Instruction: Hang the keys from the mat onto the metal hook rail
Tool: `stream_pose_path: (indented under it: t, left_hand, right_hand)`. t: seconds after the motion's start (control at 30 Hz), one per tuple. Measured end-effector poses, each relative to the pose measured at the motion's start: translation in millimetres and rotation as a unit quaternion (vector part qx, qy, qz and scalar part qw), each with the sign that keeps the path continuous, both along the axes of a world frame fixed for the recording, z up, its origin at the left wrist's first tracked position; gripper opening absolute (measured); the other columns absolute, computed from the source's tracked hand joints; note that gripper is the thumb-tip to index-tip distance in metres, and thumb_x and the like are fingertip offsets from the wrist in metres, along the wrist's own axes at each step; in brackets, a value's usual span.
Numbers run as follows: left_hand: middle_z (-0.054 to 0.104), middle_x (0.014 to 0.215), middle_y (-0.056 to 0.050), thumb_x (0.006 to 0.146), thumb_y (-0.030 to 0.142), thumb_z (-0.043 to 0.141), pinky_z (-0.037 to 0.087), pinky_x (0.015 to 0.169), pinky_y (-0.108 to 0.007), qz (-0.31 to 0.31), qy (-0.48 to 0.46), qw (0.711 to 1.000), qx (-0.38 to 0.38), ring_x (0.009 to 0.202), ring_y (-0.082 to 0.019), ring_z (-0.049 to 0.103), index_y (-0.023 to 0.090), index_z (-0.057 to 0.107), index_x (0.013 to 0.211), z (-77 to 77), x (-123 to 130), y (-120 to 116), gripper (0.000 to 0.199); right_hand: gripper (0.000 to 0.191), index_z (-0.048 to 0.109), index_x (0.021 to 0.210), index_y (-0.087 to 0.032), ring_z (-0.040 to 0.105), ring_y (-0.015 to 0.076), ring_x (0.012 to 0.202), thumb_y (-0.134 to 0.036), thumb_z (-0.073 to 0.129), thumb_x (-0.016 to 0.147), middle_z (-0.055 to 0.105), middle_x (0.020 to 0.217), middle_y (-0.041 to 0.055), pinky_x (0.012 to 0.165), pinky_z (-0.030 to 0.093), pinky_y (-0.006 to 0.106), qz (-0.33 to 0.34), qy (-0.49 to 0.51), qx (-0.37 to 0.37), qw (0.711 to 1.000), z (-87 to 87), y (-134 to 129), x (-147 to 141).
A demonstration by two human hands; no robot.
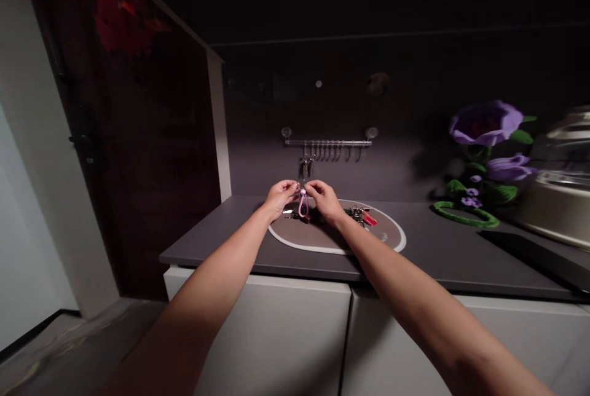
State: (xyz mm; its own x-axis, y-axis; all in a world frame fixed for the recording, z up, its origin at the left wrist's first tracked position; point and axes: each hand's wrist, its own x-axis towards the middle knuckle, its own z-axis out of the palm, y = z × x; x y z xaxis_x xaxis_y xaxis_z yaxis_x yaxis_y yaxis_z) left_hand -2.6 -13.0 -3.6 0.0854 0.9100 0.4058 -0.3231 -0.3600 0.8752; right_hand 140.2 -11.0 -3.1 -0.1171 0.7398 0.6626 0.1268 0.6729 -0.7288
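Observation:
Between my two hands hangs a keychain with a pink strap loop (303, 204), held up above an oval mat (318, 243). My left hand (279, 197) pinches the metal end of it from the left. From the right, my right hand (325, 198) pinches the same end with thumb and finger. Just behind, keys (305, 167) hang from the left hooks of a clear hook rail (328, 143) on the wall. A bunch of keys (357, 214) with a red tag (370, 218) lies on the mat beyond my right wrist. Other small metal pieces (289, 214) lie near my left hand.
The mat rests on a dark grey counter (203, 242) above white cabinet doors (286, 322). To the right stand purple artificial flowers (487, 123) with a green ring base (465, 221) and a large pale appliance (560, 199). A dark door (138, 168) is at the left.

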Motion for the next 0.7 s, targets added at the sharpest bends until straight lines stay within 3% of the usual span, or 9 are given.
stream_pose_path:
  t: [0.2,0.37,0.53,0.7]
  left_hand:
    - [0.063,0.073,-0.004,0.072,0.03,0.059,0.045,0.066,-0.025,0.146,0.105,0.982,0.054,0.069,-0.012,0.059,0.013,0.06,0.077,-6.7,0.7,9.9,0.018]
    - [0.062,0.066,-0.002,0.076,0.025,0.049,0.043,0.066,-0.025,0.222,0.246,0.933,0.143,0.064,-0.013,0.056,0.015,0.06,0.071,-12.4,2.3,12.4,0.016]
    - [0.064,0.076,-0.004,0.078,0.021,0.045,0.041,0.071,-0.026,0.253,0.374,0.868,0.205,0.073,-0.015,0.056,0.018,0.062,0.072,-14.2,3.4,8.2,0.018]
    - [0.065,0.082,-0.005,0.081,0.021,0.044,0.04,0.073,-0.026,0.27,0.424,0.841,0.2,0.079,-0.017,0.056,0.018,0.063,0.077,-12.4,3.0,6.7,0.02]
  right_hand:
    - [0.03,0.051,0.077,-0.019,0.054,0.0115,0.069,-0.048,0.053,0.071,0.058,0.074,0.0,0.069,0.046,0.025,-0.012,0.054,-0.029,0.998,3.5,-0.4,0.0]
    - [0.029,0.048,0.078,-0.019,0.053,0.0108,0.065,-0.048,0.05,0.072,0.058,0.077,0.0007,0.061,0.047,0.024,-0.026,0.096,-0.059,0.993,11.1,0.8,3.1]
    - [0.026,0.047,0.077,-0.019,0.051,0.0093,0.059,-0.044,0.052,0.07,0.056,0.072,-0.0006,0.056,0.046,0.023,-0.062,0.124,-0.071,0.988,28.8,17.2,10.3]
    - [0.02,0.045,0.075,-0.018,0.047,0.0075,0.052,-0.038,0.05,0.072,0.051,0.064,-0.0033,0.049,0.044,0.021,-0.098,0.144,-0.066,0.982,51.1,46.2,17.3]
